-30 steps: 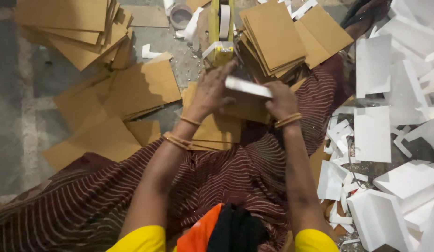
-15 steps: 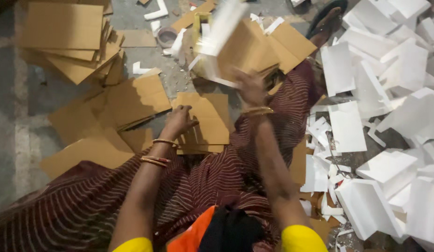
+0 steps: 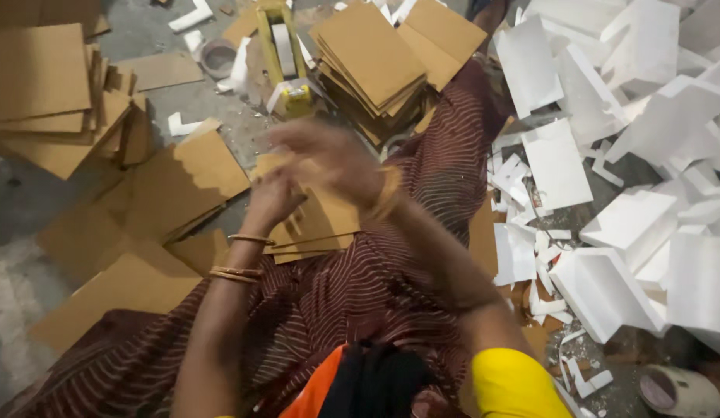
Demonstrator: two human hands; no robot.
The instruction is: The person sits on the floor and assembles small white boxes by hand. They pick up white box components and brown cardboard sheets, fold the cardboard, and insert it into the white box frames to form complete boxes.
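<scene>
Over the cardboard sheets (image 3: 313,224), both hands (image 3: 313,166) blur, grip unreadable.

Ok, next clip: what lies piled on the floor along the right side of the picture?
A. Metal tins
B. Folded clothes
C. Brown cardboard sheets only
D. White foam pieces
D: the white foam pieces cover the floor on the right, while the brown cardboard sheets are stacked on the left and at the top middle.
</scene>
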